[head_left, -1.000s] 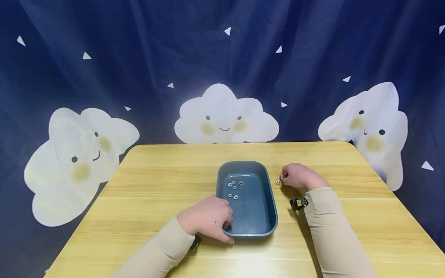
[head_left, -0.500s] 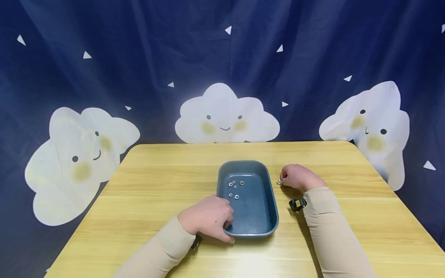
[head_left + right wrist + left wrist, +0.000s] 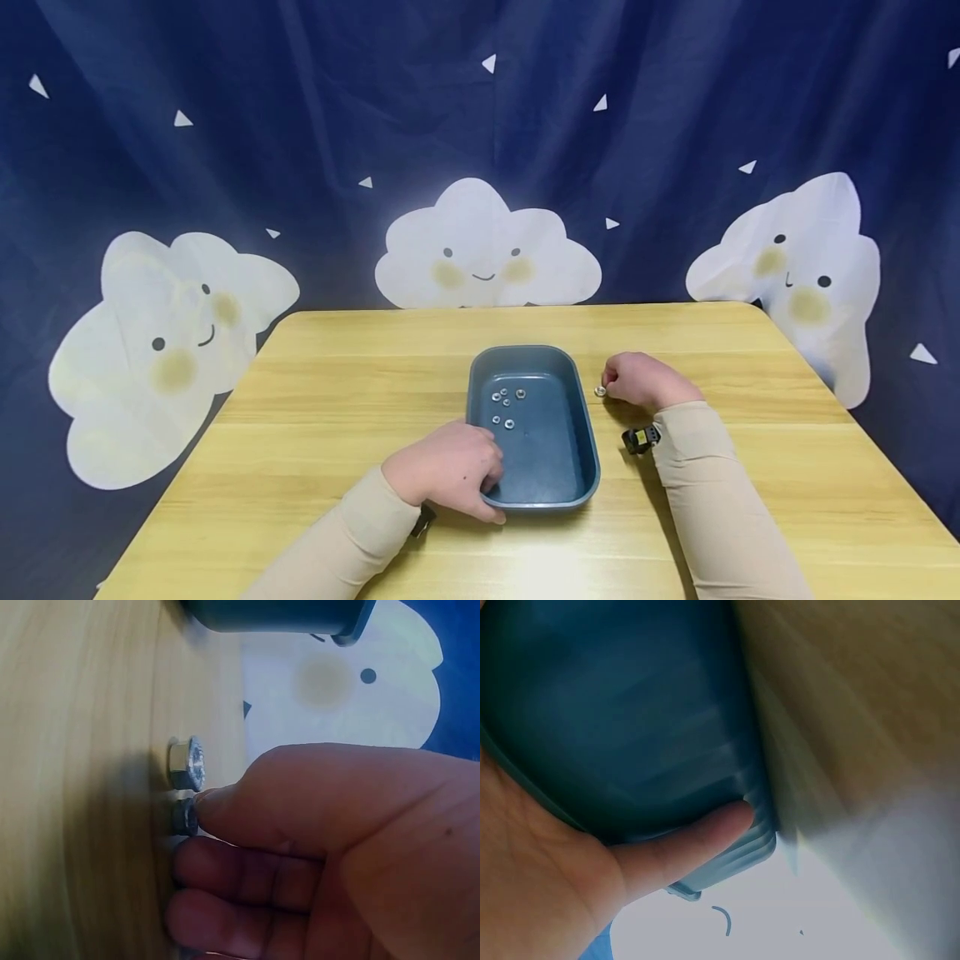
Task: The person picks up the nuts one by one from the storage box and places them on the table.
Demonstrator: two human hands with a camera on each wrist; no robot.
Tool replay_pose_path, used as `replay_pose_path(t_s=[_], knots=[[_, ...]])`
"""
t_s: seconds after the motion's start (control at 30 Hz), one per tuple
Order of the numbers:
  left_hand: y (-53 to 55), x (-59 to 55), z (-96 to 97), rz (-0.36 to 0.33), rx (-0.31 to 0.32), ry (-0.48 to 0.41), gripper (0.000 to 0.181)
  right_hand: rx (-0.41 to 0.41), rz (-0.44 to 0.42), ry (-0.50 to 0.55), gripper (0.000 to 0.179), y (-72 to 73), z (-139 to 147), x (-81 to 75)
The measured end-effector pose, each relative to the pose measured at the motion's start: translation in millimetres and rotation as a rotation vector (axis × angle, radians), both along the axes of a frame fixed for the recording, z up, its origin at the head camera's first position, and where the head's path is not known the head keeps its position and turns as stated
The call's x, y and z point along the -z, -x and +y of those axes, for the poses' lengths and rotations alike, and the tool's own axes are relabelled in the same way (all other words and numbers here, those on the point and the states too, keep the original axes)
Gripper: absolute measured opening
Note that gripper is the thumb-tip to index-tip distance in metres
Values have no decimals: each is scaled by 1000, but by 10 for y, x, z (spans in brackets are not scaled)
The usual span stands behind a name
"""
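Observation:
My left hand [image 3: 450,467] grips the near-left corner of a dark blue plastic bin [image 3: 551,458]; its thumb presses the outer wall in the left wrist view, and the other fingers reach over the rim. Several small metal nuts [image 3: 509,424] lie on the bin's floor. To the right of the bin, my right hand [image 3: 648,379] is low at the table. In the right wrist view its thumb and curled fingers pinch a small nut [image 3: 184,817], thumb tip on its upper face. A larger flange nut [image 3: 186,763] sits right beside it on the wood.
The wooden table [image 3: 337,375] carries everything. Behind it hangs a dark blue curtain [image 3: 420,100] with white cloud faces. A black wrist device [image 3: 640,439] sits under the right cuff.

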State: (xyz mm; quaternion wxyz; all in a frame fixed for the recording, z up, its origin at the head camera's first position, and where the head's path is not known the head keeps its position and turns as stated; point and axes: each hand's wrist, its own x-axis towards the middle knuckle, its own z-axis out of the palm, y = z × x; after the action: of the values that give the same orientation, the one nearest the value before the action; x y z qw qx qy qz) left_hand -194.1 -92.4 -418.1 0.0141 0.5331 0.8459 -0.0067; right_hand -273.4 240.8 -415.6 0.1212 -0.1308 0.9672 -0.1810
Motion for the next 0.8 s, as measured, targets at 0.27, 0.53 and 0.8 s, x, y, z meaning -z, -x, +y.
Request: replay_pose_path(t_s=[0.27,0.53,0.8], knots=[[2,1,-2,25,12,-3,50,-6,14,-13,7,-19,-26,-102],[-5,-5,0,24,10,6,50,-31,72,-16,5,-50,-58,-228],[-6,-5,-7,24,12,6,50,-53,133,7,7,-99,-96,-321]])
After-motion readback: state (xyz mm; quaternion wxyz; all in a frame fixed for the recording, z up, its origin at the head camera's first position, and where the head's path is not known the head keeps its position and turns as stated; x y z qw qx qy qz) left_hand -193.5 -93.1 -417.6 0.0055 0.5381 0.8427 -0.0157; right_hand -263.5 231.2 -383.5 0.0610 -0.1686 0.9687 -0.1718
